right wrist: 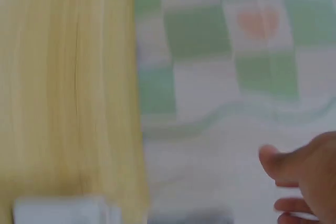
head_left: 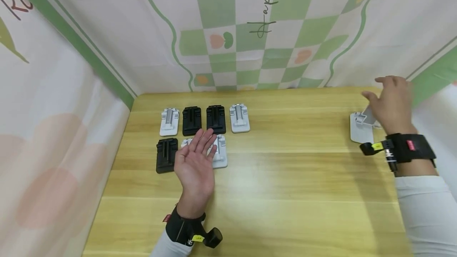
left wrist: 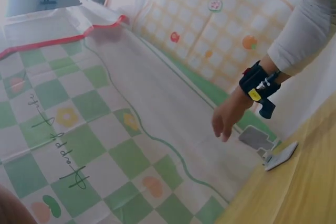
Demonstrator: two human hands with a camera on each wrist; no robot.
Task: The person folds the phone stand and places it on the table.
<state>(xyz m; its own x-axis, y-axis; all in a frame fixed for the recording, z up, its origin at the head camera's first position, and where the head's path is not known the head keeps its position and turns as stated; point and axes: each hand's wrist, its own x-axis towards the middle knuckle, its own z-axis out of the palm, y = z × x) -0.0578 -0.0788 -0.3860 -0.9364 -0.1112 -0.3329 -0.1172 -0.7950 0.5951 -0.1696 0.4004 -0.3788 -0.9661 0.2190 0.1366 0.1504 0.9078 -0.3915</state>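
Observation:
On the right of the table stands an unfolded white phone stand (head_left: 361,131), partly hidden in the head view by my right hand (head_left: 392,104). That hand hovers beside it with loosely bent fingers and holds nothing. In the left wrist view a gap separates the hand (left wrist: 231,115) from the raised stand (left wrist: 257,139). My left hand (head_left: 196,169) is held palm up with its fingers stretched out, nothing in it. Below its fingers lie a folded white stand (head_left: 221,152) and another white one, mostly covered. A folded black stand (head_left: 166,155) lies to their left.
A back row holds two black stands (head_left: 192,120) between a white stand (head_left: 169,122) on the left and a white stand (head_left: 239,118) on the right, all folded. Patterned cloth (head_left: 257,50) hangs along the back and sides of the wooden table (head_left: 285,193).

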